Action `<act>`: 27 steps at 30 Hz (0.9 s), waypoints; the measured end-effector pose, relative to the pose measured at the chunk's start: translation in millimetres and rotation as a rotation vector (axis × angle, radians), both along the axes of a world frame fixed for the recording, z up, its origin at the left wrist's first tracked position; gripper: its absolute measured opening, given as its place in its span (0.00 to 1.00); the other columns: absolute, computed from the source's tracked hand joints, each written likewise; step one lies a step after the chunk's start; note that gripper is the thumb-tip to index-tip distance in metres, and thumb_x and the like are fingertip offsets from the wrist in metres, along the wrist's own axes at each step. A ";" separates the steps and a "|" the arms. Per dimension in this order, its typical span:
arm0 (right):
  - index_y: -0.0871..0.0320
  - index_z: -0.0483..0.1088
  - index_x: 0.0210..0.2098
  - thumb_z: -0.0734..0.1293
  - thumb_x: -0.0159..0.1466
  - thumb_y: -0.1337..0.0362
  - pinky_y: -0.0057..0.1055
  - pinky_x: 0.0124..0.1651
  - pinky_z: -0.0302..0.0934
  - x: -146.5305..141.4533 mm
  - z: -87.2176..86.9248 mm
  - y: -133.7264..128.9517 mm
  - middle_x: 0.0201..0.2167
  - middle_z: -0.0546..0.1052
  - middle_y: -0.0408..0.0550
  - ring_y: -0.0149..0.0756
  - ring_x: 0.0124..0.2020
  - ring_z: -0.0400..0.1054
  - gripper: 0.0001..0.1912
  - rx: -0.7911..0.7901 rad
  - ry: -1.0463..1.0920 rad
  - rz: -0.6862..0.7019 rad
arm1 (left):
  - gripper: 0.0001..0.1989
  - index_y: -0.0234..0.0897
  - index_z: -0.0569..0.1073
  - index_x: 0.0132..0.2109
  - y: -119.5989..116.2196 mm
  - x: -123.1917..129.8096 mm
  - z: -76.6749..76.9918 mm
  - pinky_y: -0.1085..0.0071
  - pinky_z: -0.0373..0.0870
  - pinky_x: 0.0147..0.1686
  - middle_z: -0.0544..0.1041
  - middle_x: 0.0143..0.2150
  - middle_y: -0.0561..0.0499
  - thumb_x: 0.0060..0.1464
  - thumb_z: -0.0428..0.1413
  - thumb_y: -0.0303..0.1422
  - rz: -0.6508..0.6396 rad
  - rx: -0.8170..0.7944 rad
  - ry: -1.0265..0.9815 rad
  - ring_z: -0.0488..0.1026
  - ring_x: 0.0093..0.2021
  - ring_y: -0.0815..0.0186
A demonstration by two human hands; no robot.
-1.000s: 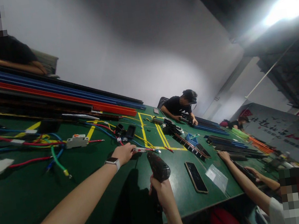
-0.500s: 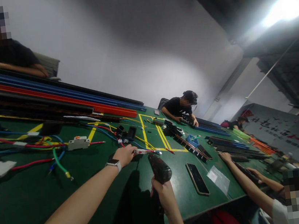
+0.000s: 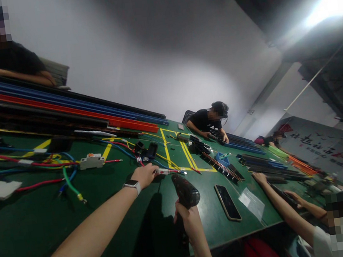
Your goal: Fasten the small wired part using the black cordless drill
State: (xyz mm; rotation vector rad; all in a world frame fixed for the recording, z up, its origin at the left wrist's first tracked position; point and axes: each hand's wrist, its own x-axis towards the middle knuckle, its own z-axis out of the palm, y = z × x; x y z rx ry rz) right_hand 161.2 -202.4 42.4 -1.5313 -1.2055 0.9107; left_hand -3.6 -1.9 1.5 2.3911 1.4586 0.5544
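"Drill (image 3: 187, 190), dark and pistol-shaped: how is it held?"

"It is held upright by the right hand (image 3: 188, 221), whose fingers are wrapped around the handle. The front end is directed toward the far side of the green table (image 3: 111, 246)."

"What is held by the left hand (image 3: 144, 175)?"

"A small white component (image 3: 163, 171) is held at one end by fingers drawn together, the far end being left exposed. It is situated low over the table, just beyond the drill's front end; whether the two are in contact cannot be told. A watch (image 3: 132, 185) is worn at the wrist."

"What is arranged about the hands?"

"To the left, a white module (image 3: 92, 161) is seen among coloured cables, a green cable (image 3: 71, 186) included. To the right, a phone (image 3: 228, 202) is laid flat, with a clear plastic bag (image 3: 252, 203) placed just beside it. Farther off, a blue tray (image 3: 221, 159) is seen near the tape lines (image 3: 165, 148)."

"And the neighbouring figure?"

"At the right, a co-worker's hand (image 3: 260, 178) is rested near dark rails (image 3: 263, 163)."
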 end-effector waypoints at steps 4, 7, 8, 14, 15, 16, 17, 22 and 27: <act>0.59 0.68 0.33 0.63 0.57 0.63 0.28 0.27 0.59 -1.0 -1.1 -0.3 0.18 0.69 0.39 0.33 0.19 0.66 0.06 0.024 0.022 -0.024 | 0.18 0.53 0.73 0.53 -0.4 0.2 -0.2 0.65 0.65 0.42 0.73 0.49 0.47 0.59 0.48 0.46 0.001 0.021 -0.008 0.74 0.44 0.59; 0.59 0.68 0.35 0.64 0.56 0.63 0.28 0.27 0.60 -2.7 -1.9 -1.1 0.17 0.69 0.39 0.33 0.19 0.66 0.08 0.039 0.013 -0.035 | 0.19 0.53 0.73 0.53 -1.1 0.1 -0.1 0.64 0.65 0.41 0.74 0.49 0.47 0.59 0.46 0.47 -0.003 0.041 -0.012 0.74 0.43 0.59; 0.59 0.67 0.35 0.64 0.56 0.63 0.28 0.27 0.60 -3.3 -2.1 -1.4 0.17 0.69 0.38 0.33 0.19 0.66 0.08 0.040 0.005 -0.041 | 0.19 0.53 0.73 0.52 -1.2 0.1 0.0 0.64 0.65 0.41 0.74 0.48 0.46 0.59 0.46 0.47 -0.004 0.042 -0.012 0.74 0.43 0.59; 0.58 0.67 0.35 0.63 0.57 0.63 0.29 0.28 0.60 -3.8 -2.5 -2.9 0.16 0.69 0.39 0.34 0.19 0.66 0.08 0.030 -0.021 -0.057 | 0.19 0.52 0.73 0.52 -0.4 0.2 1.4 0.65 0.65 0.41 0.74 0.49 0.46 0.59 0.46 0.46 -0.005 0.026 0.000 0.74 0.43 0.59; 0.58 0.67 0.35 0.63 0.56 0.63 0.29 0.27 0.60 -3.4 -2.7 -2.8 0.16 0.69 0.39 0.34 0.19 0.66 0.08 0.028 -0.016 -0.054 | 0.19 0.52 0.73 0.52 -0.3 0.3 1.7 0.65 0.65 0.41 0.74 0.49 0.46 0.59 0.47 0.46 -0.008 0.021 0.001 0.74 0.43 0.59; 0.59 0.67 0.35 0.64 0.56 0.62 0.29 0.27 0.60 -2.9 -3.0 -2.7 0.16 0.69 0.39 0.34 0.19 0.66 0.08 0.028 -0.009 -0.053 | 0.18 0.52 0.73 0.52 -0.2 0.3 1.9 0.65 0.65 0.41 0.74 0.49 0.46 0.59 0.47 0.46 -0.008 0.016 0.000 0.74 0.44 0.59; 0.59 0.67 0.36 0.64 0.56 0.62 0.29 0.27 0.60 -2.4 -3.3 -2.6 0.16 0.69 0.39 0.34 0.19 0.66 0.09 0.027 -0.003 -0.054 | 0.18 0.52 0.73 0.52 -0.3 0.3 2.1 0.65 0.65 0.42 0.74 0.49 0.46 0.59 0.47 0.46 -0.005 0.011 -0.001 0.74 0.44 0.59; 0.59 0.67 0.36 0.64 0.56 0.60 0.29 0.28 0.61 -1.5 -4.3 -2.1 0.16 0.69 0.39 0.35 0.19 0.66 0.11 0.011 0.006 -0.067 | 0.18 0.53 0.73 0.52 -1.0 -0.1 1.6 0.65 0.65 0.41 0.74 0.49 0.47 0.59 0.47 0.46 0.002 0.022 -0.011 0.74 0.43 0.60; 0.59 0.67 0.36 0.64 0.55 0.61 0.28 0.26 0.59 -1.6 -5.3 -0.2 0.16 0.70 0.40 0.34 0.19 0.65 0.10 0.019 0.009 -0.056 | 0.18 0.52 0.74 0.51 -1.3 0.1 1.0 0.65 0.65 0.40 0.74 0.48 0.46 0.59 0.47 0.46 -0.007 0.034 -0.012 0.74 0.42 0.59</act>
